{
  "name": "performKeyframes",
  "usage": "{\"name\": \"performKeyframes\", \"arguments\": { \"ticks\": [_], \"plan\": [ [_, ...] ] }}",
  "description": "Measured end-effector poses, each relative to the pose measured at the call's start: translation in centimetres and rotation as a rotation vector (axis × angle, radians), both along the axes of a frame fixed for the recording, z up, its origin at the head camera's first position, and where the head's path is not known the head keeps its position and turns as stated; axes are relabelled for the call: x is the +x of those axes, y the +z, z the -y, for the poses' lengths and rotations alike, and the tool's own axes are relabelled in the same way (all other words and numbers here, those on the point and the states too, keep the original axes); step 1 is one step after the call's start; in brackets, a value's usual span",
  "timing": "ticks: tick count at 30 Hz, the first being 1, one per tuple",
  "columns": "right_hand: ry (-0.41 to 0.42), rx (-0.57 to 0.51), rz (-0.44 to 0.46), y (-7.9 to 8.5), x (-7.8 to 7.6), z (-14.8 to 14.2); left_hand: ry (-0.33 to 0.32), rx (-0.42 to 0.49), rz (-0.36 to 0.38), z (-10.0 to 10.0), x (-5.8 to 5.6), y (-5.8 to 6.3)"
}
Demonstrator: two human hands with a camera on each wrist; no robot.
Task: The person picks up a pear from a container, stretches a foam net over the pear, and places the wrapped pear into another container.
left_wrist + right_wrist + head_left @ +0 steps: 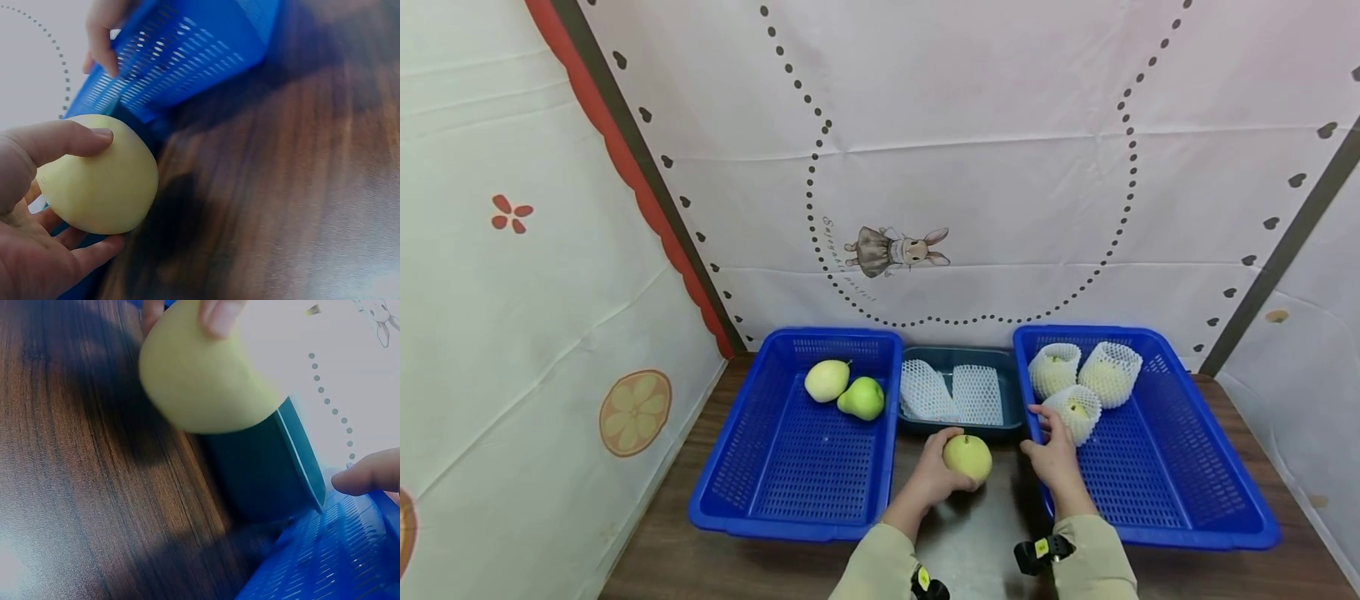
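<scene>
A round yellow pear (967, 460) is in my left hand (938, 471), held over the table in front of the dark green tray (1015, 421). In the left wrist view, the thumb (75, 137) lies across its upper side and the other fingers curl beneath it. My right hand (1054, 454) is at the near left rim of the right blue basket (1157, 475), thumb and fingers apart and nothing between them. Close by its fingertips sits a pear in a white foam net (1075, 412). The right wrist view shows one digit (369, 474) above the basket's edge.
Two more net-wrapped pears, one of them nearer the back (1054, 371), lie in the right basket. White foam nets (977, 396) fill the tray. The left blue basket (805, 483) holds a pale yellow pear (827, 381) and a green pear (862, 398). A printed cloth (1000, 183) hangs behind.
</scene>
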State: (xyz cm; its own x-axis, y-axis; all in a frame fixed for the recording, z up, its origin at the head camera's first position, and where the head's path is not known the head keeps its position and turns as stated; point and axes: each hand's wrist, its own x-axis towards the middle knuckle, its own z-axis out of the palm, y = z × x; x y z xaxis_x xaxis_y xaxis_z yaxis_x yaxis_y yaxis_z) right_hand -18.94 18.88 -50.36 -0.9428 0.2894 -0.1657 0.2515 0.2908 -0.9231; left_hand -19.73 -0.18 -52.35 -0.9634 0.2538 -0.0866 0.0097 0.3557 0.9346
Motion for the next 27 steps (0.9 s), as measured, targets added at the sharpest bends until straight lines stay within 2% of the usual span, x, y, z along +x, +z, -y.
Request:
{"name": "performKeyframes", "arguments": {
  "ticks": [11, 19, 21, 23, 27],
  "plan": [
    [0.002, -0.008, -0.006, 0.3, -0.3, 0.5, 0.052, -0.061, -0.027, -0.1, -0.2, -1.2],
    [0.012, 0.003, -0.022, 0.5, -0.5, 0.8, 0.016, -0.117, -0.064, 0.3, -0.4, -0.9],
    [0.015, 0.006, -0.020, 0.6, -0.6, 0.8, -0.002, -0.155, -0.086, 0.4, -0.2, -0.4],
    [0.018, 0.008, -0.019, 0.6, -0.7, 0.9, -0.029, -0.197, -0.104, 0.5, 0.0, 0.7],
    [0.024, 0.005, -0.020, 0.8, -0.9, 1.1, -0.050, -0.239, -0.172, 1.7, 0.1, 4.3]
  ]
}}
